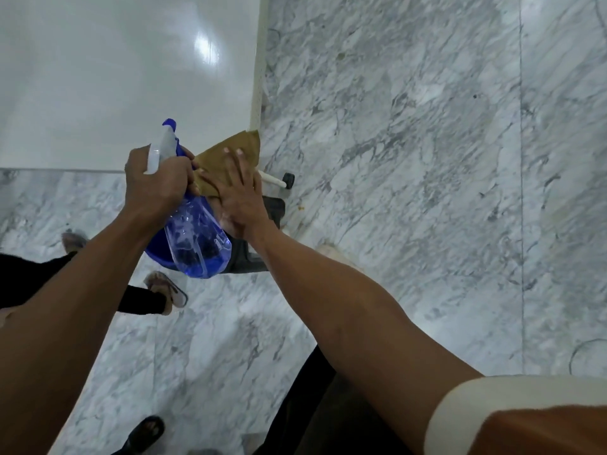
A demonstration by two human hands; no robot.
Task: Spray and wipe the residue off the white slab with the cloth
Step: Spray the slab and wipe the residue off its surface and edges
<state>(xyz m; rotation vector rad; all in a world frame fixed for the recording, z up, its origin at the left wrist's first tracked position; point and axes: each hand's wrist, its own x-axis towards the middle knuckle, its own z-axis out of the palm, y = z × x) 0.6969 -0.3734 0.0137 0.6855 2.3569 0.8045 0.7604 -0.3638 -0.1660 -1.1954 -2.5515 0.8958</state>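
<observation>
Indoor room w/ marble floor (pixel 410 159), glossy white slab (pixel 115 77).

Head camera looks steeply down, close above the slab corner (pixel 131 77).

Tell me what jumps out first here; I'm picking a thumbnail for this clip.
The blue spray bottle at centre stands out, held in the left hand. Beside it the right hand lies flat on a brown cloth at the corner of the glossy white slab, above the grey marble floor.

Grey-veined white marble floor (pixel 410 142) fills the room below, its tiles meeting in thin seams. Overhead light glares off glossy surfaces.
</observation>
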